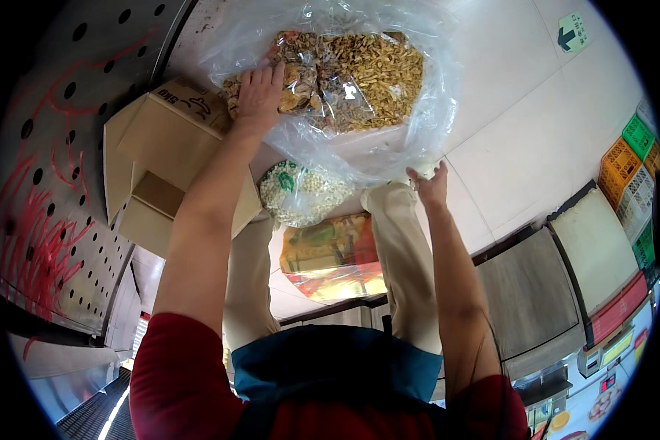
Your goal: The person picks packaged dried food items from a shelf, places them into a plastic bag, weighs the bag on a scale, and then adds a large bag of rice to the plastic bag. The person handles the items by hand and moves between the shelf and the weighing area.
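Note:
A large clear plastic bag [440, 104] lies spread on the tiled floor, with packs of dried brown and yellowish strips [385, 77] in it. My left hand [261, 93] rests flat with spread fingers on a pack of dried brown slices [298, 82] at the left. My right hand [430, 179] is at the bag's near right edge, beside my knee; its thumb stands apart from the fingers, and whether it pinches the film is unclear. Below the bag sits a clear bag of small whitish pieces [305, 192] with green print. Between my legs lies a red and yellow printed package [333, 258].
An opened cardboard box [165, 148] stands by my left arm, against a perforated metal panel [82, 181] with red strands. At the right are a grey wooden unit [528, 291] and stacked plastic crates [621, 170]. A green arrow sign [572, 33] is on the floor.

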Action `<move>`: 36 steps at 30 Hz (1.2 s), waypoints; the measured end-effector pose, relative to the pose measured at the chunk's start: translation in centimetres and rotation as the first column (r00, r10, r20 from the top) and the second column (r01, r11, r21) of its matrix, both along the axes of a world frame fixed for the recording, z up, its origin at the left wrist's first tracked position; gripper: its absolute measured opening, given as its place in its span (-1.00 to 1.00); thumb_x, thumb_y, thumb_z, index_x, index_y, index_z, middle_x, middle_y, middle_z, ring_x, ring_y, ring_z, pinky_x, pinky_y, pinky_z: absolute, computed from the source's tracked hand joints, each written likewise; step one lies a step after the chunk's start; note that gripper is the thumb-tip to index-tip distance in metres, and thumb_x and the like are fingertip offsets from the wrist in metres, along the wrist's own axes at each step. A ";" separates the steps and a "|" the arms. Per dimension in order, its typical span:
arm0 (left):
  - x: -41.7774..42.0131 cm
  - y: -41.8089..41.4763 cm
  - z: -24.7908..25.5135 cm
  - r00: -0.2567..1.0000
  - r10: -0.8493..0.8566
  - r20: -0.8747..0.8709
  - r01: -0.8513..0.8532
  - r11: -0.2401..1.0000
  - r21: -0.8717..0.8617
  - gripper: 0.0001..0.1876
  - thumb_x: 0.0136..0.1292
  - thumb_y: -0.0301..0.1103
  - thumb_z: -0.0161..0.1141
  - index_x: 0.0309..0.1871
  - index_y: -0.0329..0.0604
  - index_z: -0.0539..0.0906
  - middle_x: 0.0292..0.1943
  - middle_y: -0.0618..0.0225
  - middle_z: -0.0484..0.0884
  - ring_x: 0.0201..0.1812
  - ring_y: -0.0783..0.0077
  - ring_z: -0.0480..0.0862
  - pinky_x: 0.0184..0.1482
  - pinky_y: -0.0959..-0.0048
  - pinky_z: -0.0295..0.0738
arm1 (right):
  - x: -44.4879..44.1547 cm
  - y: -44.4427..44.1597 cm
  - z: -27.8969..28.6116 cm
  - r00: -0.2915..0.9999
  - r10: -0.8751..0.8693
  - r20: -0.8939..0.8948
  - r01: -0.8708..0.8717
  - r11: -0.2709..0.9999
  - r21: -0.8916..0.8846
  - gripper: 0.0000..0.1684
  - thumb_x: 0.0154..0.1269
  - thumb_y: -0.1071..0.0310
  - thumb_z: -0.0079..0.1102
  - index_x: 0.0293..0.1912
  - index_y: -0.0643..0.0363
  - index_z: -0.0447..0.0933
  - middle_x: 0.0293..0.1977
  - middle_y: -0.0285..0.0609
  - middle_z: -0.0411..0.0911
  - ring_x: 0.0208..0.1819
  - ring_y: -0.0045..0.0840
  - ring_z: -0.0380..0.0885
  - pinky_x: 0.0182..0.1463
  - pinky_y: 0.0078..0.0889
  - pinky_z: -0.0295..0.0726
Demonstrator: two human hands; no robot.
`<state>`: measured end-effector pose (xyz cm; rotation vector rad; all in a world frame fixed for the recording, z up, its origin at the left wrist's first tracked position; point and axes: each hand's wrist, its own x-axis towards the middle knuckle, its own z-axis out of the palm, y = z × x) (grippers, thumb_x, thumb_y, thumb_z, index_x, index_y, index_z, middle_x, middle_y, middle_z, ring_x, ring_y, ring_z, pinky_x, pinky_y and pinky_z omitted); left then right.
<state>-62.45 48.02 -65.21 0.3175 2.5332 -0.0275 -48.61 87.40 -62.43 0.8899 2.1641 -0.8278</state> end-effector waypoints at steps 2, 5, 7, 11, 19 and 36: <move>-0.8 -0.5 0.7 0.993 0.046 0.112 -0.053 0.997 0.055 -0.02 -0.30 -0.18 0.49 0.29 -0.08 0.23 0.13 0.16 0.36 0.27 0.12 0.26 0.34 0.18 0.02 | -1.4 -0.5 -1.4 0.998 -0.054 -0.021 0.054 0.998 -0.012 0.16 -0.17 0.17 0.54 0.27 0.42 -0.01 0.15 0.19 0.29 0.10 -0.18 0.42 0.14 -0.28 0.41; -2.8 -0.2 7.1 0.944 0.219 0.245 -0.285 0.917 0.280 -0.06 -0.32 -0.32 0.48 0.26 -0.14 0.26 0.08 0.14 0.38 0.22 0.14 0.33 0.28 0.20 0.17 | -2.8 -0.5 -3.4 0.969 -0.242 -0.044 0.238 0.968 -0.073 0.17 -0.23 0.14 0.56 0.22 0.46 0.02 0.10 0.18 0.32 0.14 -0.20 0.37 0.20 -0.29 0.35; -2.3 -2.3 9.7 0.866 0.384 0.320 -0.500 0.687 0.528 -0.04 -0.35 -0.42 0.48 0.26 -0.19 0.25 0.09 0.13 0.38 0.21 0.16 0.36 0.22 0.20 0.28 | -5.2 -1.2 -2.3 0.958 -0.287 0.023 0.288 0.955 -0.070 0.18 -0.24 0.15 0.56 0.22 0.46 0.01 0.10 0.16 0.33 0.13 -0.20 0.37 0.19 -0.31 0.36; -5.8 -7.2 9.6 0.540 0.627 0.561 -0.779 0.119 0.616 -0.07 -0.36 -0.27 0.56 0.16 -0.33 0.31 -0.03 0.21 0.47 -0.01 0.32 0.53 0.05 0.28 0.43 | -3.6 1.4 -5.4 0.915 -0.352 0.196 0.377 0.920 -0.109 -0.32 -0.04 0.23 0.44 0.01 0.40 0.37 -0.12 -0.03 0.54 -0.03 -0.36 0.49 0.04 -0.37 0.42; -7.1 -8.9 3.9 0.270 0.520 0.810 -0.959 0.070 0.275 -0.40 -0.16 -0.13 0.45 -0.03 -0.24 0.57 -0.19 0.28 0.63 -0.15 0.42 0.58 0.01 0.42 0.40 | -7.4 -3.4 2.0 0.733 -0.660 0.166 0.659 0.626 -0.418 -0.68 0.09 0.44 0.11 -0.09 0.19 0.46 -0.31 -0.27 0.55 -0.27 -0.55 0.50 -0.23 -0.45 0.48; 3.0 8.4 34.8 0.251 -0.248 0.936 -0.968 -0.085 0.237 -0.14 -0.23 -0.49 0.47 0.24 -0.29 0.27 0.03 0.28 0.51 0.08 0.43 0.47 0.20 0.45 0.31 | -10.2 -9.2 27.0 0.692 -0.486 0.533 0.674 0.170 -0.719 -0.61 0.27 0.21 0.05 0.01 0.26 0.45 -0.10 -0.12 0.55 -0.09 -0.39 0.56 -0.03 -0.34 0.59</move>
